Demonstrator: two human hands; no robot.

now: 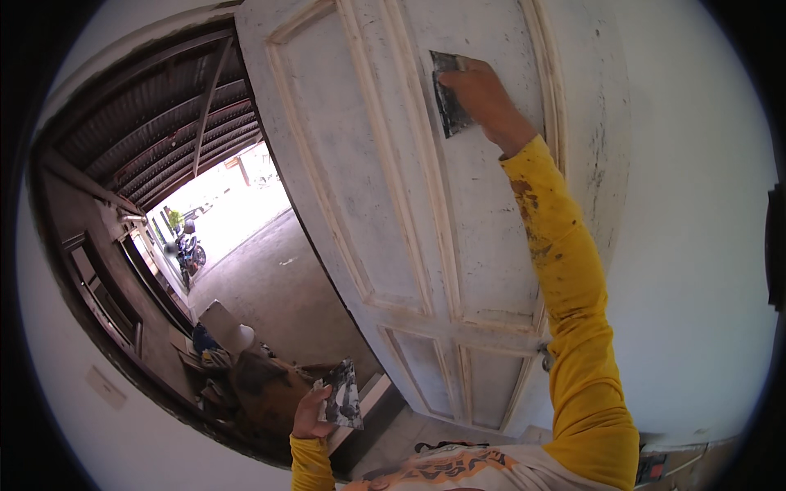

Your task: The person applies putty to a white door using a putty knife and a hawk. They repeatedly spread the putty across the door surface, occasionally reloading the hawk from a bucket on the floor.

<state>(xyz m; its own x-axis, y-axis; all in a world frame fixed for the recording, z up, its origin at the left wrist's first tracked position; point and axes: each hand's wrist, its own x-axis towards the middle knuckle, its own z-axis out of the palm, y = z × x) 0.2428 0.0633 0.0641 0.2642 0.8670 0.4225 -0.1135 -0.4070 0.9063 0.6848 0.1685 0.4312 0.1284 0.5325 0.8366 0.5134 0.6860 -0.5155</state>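
A white panelled door (344, 147) with raised beige mouldings fills the middle of the view, its surface marked with greyish smears. High on its right-hand long panel, my right hand (491, 102) grips a dark, flat putty knife (449, 98), the blade lying against the panel beside the moulding. Low down, my left hand (311, 416) is closed on a second flat scraper (344, 397), smeared with white and grey putty and held away from the door. Both my sleeves are yellow; the right one has dark stains.
Left of the door, an open doorway (49, 245) leads to a concrete yard (278, 270) under a corrugated roof. Piled objects (262, 380) stand just outside it, and a motorcycle (190, 252) is farther off. A door knob (546, 357) sits near my right forearm. White wall (696, 245) continues right.
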